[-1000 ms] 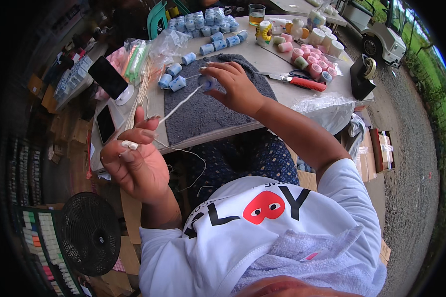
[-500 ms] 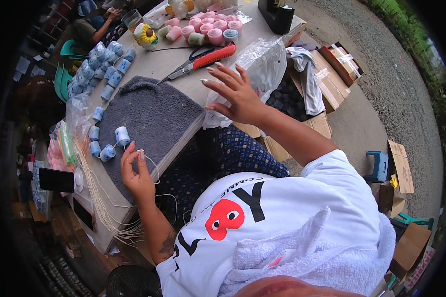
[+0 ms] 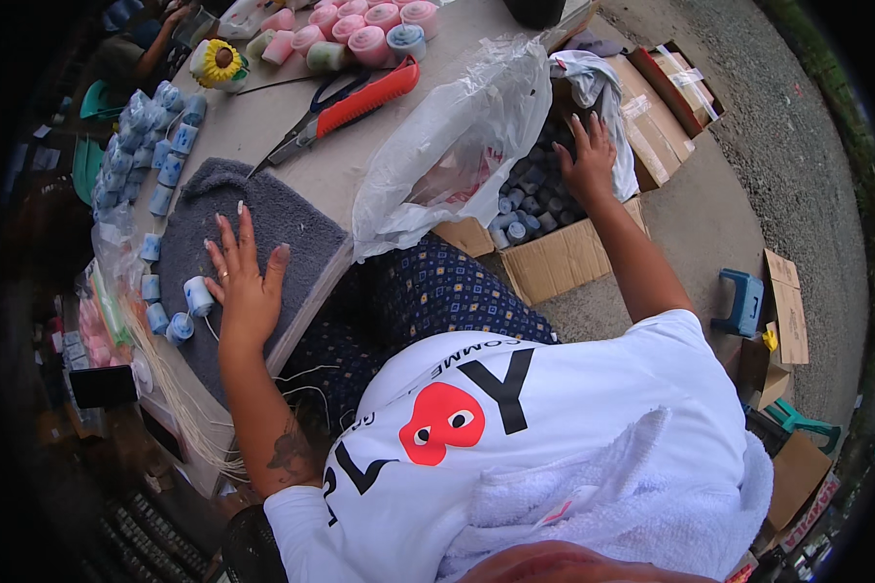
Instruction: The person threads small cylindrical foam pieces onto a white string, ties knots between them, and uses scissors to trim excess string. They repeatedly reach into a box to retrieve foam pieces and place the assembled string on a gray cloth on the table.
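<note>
My left hand [image 3: 246, 287] lies on the grey towel [image 3: 306, 228], fingers spread, with nothing in it. Close to its wrist are a small blue-and-white candle-like cylinder [image 3: 198, 296] with a white string and another such cylinder [image 3: 180, 328]. More of these stand in a row along the towel's left edge. Over to the right, my right hand [image 3: 588, 160] reaches over a cardboard box [image 3: 559, 267] full of small dark and bluish cylinders [image 3: 530, 209]. Its fingers are apart and rest near a white-grey cloth [image 3: 617, 136] draped over the box.
A clear plastic bag [image 3: 457, 126] hangs over the table edge beside the box. Red-handled scissors or a cutter [image 3: 369, 102] lie beyond the towel. Pink cylinders [image 3: 367, 44], a sunflower-decorated pot [image 3: 221, 63] and a heap of blue cylinders [image 3: 131, 146] stand farther off. White strings [image 3: 199, 428] trail at left.
My left hand has let go of the white string end and flattened onto the towel. My right hand has moved right, from above the plastic bag to the box.
</note>
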